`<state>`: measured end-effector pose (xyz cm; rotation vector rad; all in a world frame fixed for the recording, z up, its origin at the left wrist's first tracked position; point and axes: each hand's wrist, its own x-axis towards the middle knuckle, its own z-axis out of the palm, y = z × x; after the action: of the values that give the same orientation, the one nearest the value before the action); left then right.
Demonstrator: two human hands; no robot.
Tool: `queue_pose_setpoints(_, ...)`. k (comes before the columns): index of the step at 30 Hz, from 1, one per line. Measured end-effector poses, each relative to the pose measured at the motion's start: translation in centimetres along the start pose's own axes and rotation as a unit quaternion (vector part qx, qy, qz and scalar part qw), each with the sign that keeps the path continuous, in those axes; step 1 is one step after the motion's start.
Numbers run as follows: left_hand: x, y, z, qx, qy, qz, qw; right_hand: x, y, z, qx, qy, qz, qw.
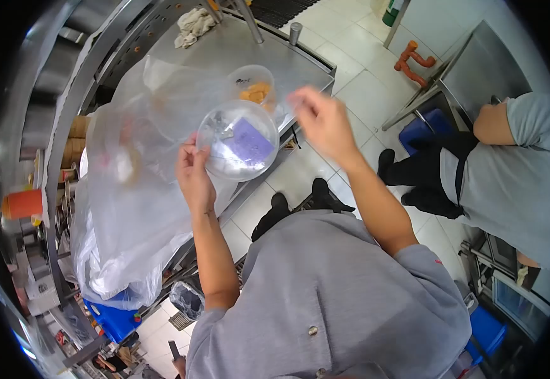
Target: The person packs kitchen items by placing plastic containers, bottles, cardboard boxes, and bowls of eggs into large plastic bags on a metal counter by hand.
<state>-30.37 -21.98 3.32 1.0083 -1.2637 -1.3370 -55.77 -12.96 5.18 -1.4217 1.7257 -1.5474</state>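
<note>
A round clear plastic lid or shallow container (217,158) with a purple label (251,143) is pinched at its left edge by my left hand (194,167). Just behind it, a clear round tub (265,74) with orange pieces (256,93) inside stands on the steel table (287,60). My right hand (319,120) is raised to the right of the tub, apart from it. Its fingers are curled and blurred, and whether they hold anything is hidden. Large clear plastic bags (155,183) lie left of my left hand.
A crumpled cloth (194,26) lies at the table's back, near metal legs. Steel shelving (50,158) runs along the left. A co-worker (508,170) stands at the right beside another steel table (486,69). Below the bags is a blue container (114,319).
</note>
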Motion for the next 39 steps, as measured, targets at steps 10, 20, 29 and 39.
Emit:
queue_pose_setpoints(10, 6.0, 3.0, 4.1, 0.081, -0.074, 0.059, 0.992, -0.9, -6.3, 3.3, -0.281, -0.184, -0.001, 0.942)
queue_pose_setpoints(20, 6.4, 4.5, 4.8, 0.063, -0.105, 0.143, 0.982, 0.4, -8.1, 5.5, -0.312, -0.122, -0.030, 0.942)
queue_pose_setpoints(29, 6.6, 4.0, 5.7, 0.088, -0.104, 0.232, 0.963, 0.7, -8.7, 5.6, -0.331, -0.121, -0.033, 0.935)
queue_pose_setpoints(39, 7.5, 4.4, 4.5, -0.002, -0.113, 0.172, 0.979, 0.0, -10.8, 5.0, -0.313, -0.063, -0.066, 0.945)
